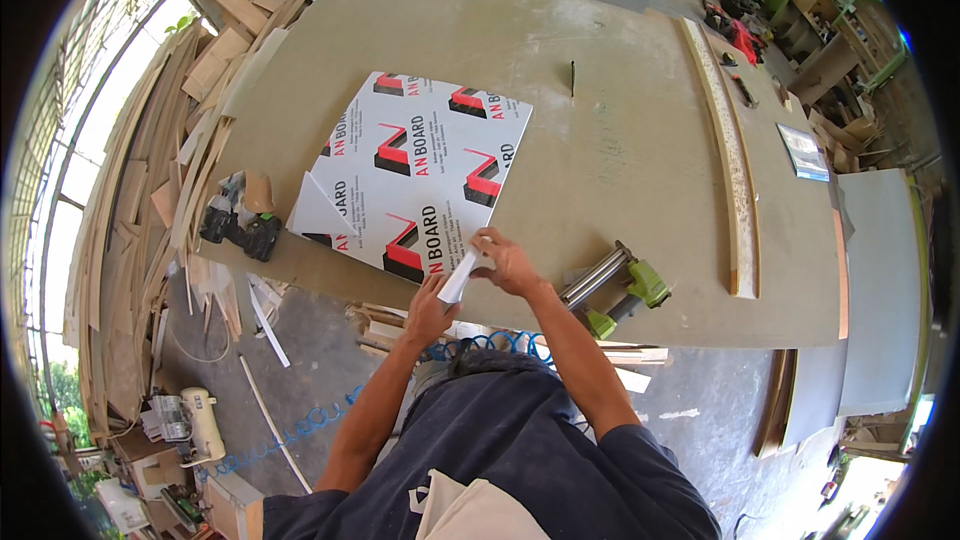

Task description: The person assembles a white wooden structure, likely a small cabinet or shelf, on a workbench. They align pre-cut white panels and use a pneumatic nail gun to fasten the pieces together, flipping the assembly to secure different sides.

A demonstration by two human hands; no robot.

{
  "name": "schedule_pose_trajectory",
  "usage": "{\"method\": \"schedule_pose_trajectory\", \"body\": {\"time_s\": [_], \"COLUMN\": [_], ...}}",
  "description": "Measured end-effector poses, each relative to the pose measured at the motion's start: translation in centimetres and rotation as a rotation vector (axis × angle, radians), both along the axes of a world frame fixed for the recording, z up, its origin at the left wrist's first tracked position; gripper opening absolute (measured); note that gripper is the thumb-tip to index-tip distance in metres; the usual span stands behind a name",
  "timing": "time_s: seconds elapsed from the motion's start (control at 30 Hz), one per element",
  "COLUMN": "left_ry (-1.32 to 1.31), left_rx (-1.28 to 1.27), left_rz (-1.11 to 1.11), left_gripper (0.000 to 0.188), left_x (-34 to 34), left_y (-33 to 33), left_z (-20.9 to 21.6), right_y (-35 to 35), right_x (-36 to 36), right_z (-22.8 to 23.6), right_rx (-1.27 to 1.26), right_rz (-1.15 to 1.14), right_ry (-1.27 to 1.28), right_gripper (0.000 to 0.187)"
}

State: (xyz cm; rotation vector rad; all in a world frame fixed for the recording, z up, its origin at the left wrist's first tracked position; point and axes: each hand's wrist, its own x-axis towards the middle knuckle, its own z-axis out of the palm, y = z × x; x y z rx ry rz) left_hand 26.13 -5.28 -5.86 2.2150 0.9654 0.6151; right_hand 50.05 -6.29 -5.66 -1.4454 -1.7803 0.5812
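Observation:
A flat board (455, 140) covered in white film with red and black print lies on the workbench. At its near corner a strip of white film (457, 280) curls up off the surface. My right hand (508, 265) pinches the top of this curl. My left hand (431, 311) is closed at its lower end, by the board's near edge. A plain white flap (315, 202) shows folded over at the board's left corner. Right of my right forearm rests a green and silver nail gun (620, 288).
A cordless drill (245, 220) lies on the workbench (620, 170) left of the board. A pencil-like stick (573, 78) and a long wooden strip (722, 150) lie farther right. Wood offcuts (125, 210) are stacked at the left. A blue coiled hose (300, 430) crosses the floor.

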Motion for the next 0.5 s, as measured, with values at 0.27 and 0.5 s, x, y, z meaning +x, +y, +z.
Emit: {"method": "schedule_pose_trajectory", "body": {"time_s": [0.27, 0.5], "left_ry": [0.041, 0.118], "left_rx": [0.145, 0.184], "left_rz": [0.045, -0.040], "left_gripper": [0.033, 0.013], "left_x": [0.2, 1.0], "left_y": [0.0, -0.2], "left_z": [-0.5, -1.6], "right_y": [-4.7, -6.2], "right_x": [7.9, 7.1], "right_z": [-1.4, -3.2], "right_rx": [-0.140, -0.225], "right_rz": [-0.506, -0.987], "right_ry": [0.236, 0.295], "right_gripper": [0.020, 0.031]}}
